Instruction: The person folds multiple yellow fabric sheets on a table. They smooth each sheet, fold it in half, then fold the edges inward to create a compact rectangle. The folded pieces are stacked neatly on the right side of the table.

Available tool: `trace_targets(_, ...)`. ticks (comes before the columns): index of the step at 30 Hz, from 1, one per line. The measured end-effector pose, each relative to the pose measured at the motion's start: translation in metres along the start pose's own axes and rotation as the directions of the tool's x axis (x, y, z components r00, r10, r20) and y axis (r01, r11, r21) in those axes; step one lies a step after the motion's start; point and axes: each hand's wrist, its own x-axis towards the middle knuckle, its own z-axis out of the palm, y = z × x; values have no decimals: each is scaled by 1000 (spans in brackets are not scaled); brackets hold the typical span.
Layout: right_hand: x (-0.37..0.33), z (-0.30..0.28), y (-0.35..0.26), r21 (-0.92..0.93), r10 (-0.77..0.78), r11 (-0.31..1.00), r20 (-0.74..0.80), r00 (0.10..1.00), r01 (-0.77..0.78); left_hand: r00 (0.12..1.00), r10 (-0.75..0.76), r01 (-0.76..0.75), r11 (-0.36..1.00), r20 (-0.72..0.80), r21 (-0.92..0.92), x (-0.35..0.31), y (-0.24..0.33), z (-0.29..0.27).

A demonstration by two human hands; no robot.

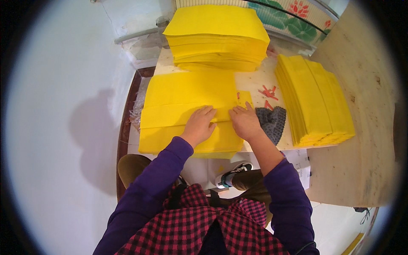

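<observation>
A yellow sheet point(187, 91), paper or thin cloth, lies before me on the pale wooden table, with a folded band running across its middle. My left hand point(199, 126) rests on this band, fingers stretched out and pressed down. At the band's right end, my right hand point(245, 122) lies with its fingers on the sheet's edge and its thumb raised apart. Neither hand grips anything I can see. A small yellow piece point(244, 97) with a red mark sits just beyond the right hand. Beside that hand is a crumpled dark grey knitted cloth point(272, 123).
A tall stack of yellow sheets point(216, 40) stands at the table's back. Another stack of folded yellow sheets point(314, 102) is at the right. Several red strips point(269, 92) are scattered between. A wooden board point(361, 97) rises on the right, a white wall point(55, 127) on the left.
</observation>
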Motion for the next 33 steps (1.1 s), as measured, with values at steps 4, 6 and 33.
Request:
trace_targets(4,-3,5,-1,-41,-26,999,-152,988,20,1000,1,-1,1000,0,23,-3,-3,4)
trace_targets(6,-2,9,-4,-137,-93,989,-318,944,52,1000,7,-7,1000,5,24,-3,-3,4)
trace_targets(33,0,-54,-30,97,-67,990,-304,950,101,696,-651,-271,-628,303,-729,-73,-18,-18)
